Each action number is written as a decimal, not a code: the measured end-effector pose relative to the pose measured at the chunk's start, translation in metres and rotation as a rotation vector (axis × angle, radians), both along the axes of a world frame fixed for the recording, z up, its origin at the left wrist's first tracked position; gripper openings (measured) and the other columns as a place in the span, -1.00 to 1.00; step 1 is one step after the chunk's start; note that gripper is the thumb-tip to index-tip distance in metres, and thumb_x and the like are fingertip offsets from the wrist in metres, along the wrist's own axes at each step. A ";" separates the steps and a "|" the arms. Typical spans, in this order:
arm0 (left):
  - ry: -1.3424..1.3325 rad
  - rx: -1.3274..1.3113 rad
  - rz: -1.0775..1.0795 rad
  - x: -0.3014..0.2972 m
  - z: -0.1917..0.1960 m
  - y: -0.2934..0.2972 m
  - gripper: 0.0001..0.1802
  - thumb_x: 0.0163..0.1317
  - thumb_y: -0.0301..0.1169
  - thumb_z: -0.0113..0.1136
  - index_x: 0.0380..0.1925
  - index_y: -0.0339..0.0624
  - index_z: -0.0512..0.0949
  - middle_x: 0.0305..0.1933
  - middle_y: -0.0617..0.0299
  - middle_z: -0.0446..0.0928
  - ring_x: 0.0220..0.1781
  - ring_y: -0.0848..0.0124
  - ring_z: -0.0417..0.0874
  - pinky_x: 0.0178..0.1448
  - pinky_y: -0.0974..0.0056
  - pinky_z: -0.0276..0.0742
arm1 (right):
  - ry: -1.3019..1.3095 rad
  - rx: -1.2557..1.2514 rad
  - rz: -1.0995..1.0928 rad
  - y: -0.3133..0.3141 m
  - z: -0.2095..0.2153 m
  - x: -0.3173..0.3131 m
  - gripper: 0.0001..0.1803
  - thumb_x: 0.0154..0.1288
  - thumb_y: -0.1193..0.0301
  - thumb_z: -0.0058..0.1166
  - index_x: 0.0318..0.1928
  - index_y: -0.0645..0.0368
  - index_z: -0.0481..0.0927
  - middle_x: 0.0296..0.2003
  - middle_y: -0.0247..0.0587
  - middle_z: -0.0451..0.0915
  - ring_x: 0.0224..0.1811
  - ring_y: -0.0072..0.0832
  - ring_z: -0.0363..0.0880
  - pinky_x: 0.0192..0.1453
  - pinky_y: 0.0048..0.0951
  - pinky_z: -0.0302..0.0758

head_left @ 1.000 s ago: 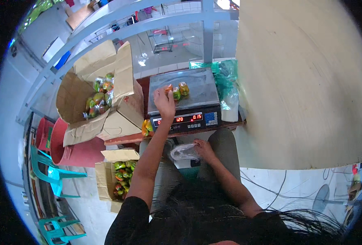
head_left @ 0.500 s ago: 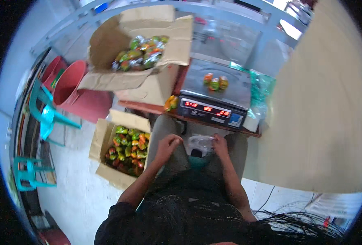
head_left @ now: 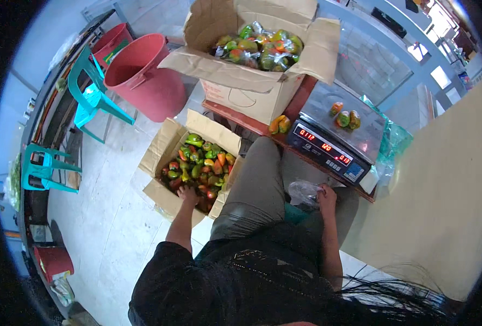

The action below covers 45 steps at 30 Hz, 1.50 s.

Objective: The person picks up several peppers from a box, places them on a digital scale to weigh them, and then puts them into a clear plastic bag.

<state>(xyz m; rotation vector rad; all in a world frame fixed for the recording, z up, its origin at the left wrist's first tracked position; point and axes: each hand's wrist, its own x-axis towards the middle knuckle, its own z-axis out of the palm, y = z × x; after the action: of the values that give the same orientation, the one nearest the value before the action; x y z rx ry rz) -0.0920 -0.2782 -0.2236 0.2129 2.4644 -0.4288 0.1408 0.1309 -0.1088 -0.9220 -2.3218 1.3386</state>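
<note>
My left hand (head_left: 187, 194) reaches into the open cardboard box (head_left: 156, 144) on the floor, fingers spread over the loose peppers (head_left: 203, 163) near its front side. These peppers are green, orange and red. Above my lap, my right hand (head_left: 326, 196) is closed on the edge of a clear plastic bag (head_left: 304, 191) that hangs to its left. A digital scale (head_left: 319, 149) with a lit red display stands in front of me. Several peppers (head_left: 345, 117) sit on its metal pan. Two orange-yellow peppers (head_left: 279, 125) lie beside the scale.
A larger carton (head_left: 241, 100) of plastic-wrapped peppers (head_left: 262, 46) stands on the reddish-brown table left of the scale. Red bins (head_left: 148, 81) and teal chairs (head_left: 91, 98) are at the left. Green plastic (head_left: 396, 138) lies right of the scale, beside a large beige panel (head_left: 436, 201).
My left hand has moved from above my lap down into the floor box of peppers. My right hand still holds the plastic bag. The view has turned left.
</note>
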 end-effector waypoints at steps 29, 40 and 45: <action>0.136 0.452 0.477 0.026 0.002 0.035 -0.42 0.07 0.03 0.01 -0.08 -0.20 0.29 -0.19 -0.10 0.51 -0.19 0.05 0.56 -0.19 0.03 0.47 | -0.063 0.143 0.029 -0.004 -0.005 -0.002 -0.77 0.02 0.51 -0.01 -0.23 0.26 0.48 -0.36 0.01 0.52 -0.29 -0.11 0.50 -0.20 -0.32 0.41; -0.381 1.716 0.452 -0.021 0.174 0.192 -0.68 0.16 -0.22 0.04 -0.16 -0.16 0.36 -0.34 0.28 0.38 -0.42 0.49 0.43 -0.45 0.40 0.44 | -0.085 0.111 -0.046 -0.006 0.002 -0.006 -0.76 -0.03 0.51 0.00 -0.26 0.23 0.49 -0.34 0.01 0.52 -0.28 -0.09 0.49 -0.20 -0.21 0.41; -0.353 1.706 -0.152 -0.014 0.221 0.336 -0.61 0.14 -0.19 0.08 -0.13 -0.18 0.31 -0.39 0.24 0.42 -0.49 0.47 0.50 -0.59 0.41 0.43 | 0.001 0.039 -0.077 -0.005 -0.008 -0.004 -0.76 -0.01 0.53 0.01 -0.25 0.29 0.47 -0.38 0.05 0.52 -0.27 -0.12 0.52 -0.21 -0.28 0.41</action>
<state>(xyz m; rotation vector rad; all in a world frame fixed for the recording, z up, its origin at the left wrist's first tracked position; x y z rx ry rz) -0.1057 0.0578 -0.0026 0.9989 1.7943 1.5772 0.1372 0.1256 -0.1169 -0.9880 -2.2794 1.2579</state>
